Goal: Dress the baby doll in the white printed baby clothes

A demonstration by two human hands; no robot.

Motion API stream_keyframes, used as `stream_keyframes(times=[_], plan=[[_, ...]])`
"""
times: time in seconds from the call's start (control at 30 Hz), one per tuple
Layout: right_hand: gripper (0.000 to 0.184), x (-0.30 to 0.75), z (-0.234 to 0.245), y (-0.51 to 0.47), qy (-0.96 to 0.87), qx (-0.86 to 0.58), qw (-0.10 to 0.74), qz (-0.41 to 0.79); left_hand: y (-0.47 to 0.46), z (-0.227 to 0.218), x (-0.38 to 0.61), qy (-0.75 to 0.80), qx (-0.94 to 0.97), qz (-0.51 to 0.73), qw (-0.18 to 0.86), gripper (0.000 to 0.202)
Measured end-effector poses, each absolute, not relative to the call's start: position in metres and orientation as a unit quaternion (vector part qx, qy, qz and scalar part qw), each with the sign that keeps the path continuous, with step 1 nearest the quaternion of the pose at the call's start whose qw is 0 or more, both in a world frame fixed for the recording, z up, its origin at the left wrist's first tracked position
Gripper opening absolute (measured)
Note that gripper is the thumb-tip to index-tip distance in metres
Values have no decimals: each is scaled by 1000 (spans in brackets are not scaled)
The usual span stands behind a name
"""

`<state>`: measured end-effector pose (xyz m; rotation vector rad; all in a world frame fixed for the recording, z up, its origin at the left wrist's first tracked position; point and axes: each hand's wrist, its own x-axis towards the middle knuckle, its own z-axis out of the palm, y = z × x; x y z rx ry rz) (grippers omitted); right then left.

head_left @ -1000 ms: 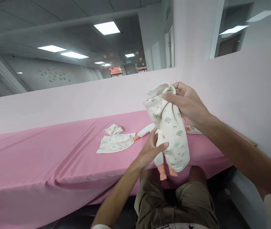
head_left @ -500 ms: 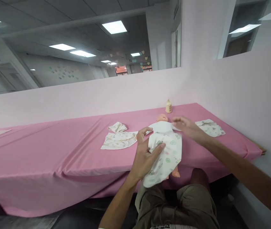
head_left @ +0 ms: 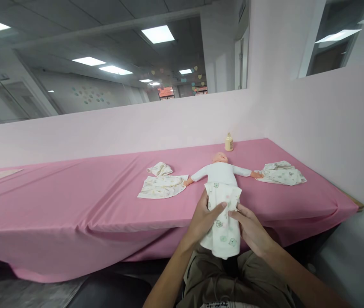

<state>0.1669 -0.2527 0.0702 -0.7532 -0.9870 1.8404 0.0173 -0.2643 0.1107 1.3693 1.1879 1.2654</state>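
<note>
Here the doll [head_left: 220, 171], held upright a second earlier, lay face-up on the pink table [head_left: 72, 201]. The left hand [head_left: 205, 218] and right hand [head_left: 250, 226] flanked the printed garment [head_left: 223, 214] covering its legs, fingers closed on the cloth.

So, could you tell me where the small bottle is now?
In the head view, right of centre, the small bottle stands on the pink table by the far wall, behind the doll's head.
</note>
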Motion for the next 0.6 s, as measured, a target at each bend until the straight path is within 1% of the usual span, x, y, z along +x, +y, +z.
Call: stream_keyframes(times=[0.07,0.1,0.17,0.27,0.4,0.47,0.53,0.6], plan=[[43,167,64,-256,-382,-302,456,745,-266,99,17,462,550,492,493,68],[45,168,61,-258,-386,-302,456,743,-266,94,18,458,548,486,504,70],[48,171,58,-260,-407,-309,441,738,-267,85,18,454,545,480,516,68],[48,180,59,-254,-442,-345,419,714,-266,78,17,439,541,484,529,63],[46,204,77,-223,-438,-385,456,673,-261,76,9,441,550,469,532,64],[43,216,90,-202,-418,-379,482,670,-259,73,5,463,546,460,525,70],[35,228,101,-176,-403,-398,515,643,-256,68,1,474,538,466,519,74],[23,240,108,-146,-416,-425,549,587,-255,62,-2,474,531,478,514,71]])
